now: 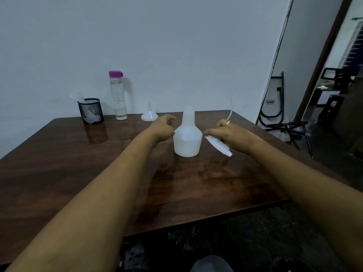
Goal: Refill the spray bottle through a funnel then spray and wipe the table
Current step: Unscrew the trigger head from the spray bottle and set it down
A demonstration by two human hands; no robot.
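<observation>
At the middle of the brown wooden table (pixel 59 163) stood the white spray bottle (pixel 187 138), upright, with its neck bare and open at the top. Just left of the bottle's shoulder was the left hand (pixel 162 127), its fingers loosely curled and holding nothing. Whether its thumb touched the bottle's side could not be told.

Just right of the bottle was the right hand (pixel 233 135), palm down, its fingers wrapped over the white spray head (pixel 218 144). The nozzle end stuck out below the hand toward the near edge, level with the bottle's base. The head's thin dip tube (pixel 231 109) curved up from behind the fingers, rising about as high as the bottle's neck. A ring (pixel 228 123) showed on one finger of that hand.

Behind the bottle and to its left, a small white funnel (pixel 149 115) sat wide mouth down, spout up, near the left hand's knuckles. Farther left of the bottle, by the wall, stood a clear water bottle (pixel 117 97) with a purple cap. Beyond that was a black mesh cup (pixel 90 111) holding something white, too blurred to name. Well to the bottle's right, off the table, a folded black chair frame (pixel 275 103) leaned against the wall.
</observation>
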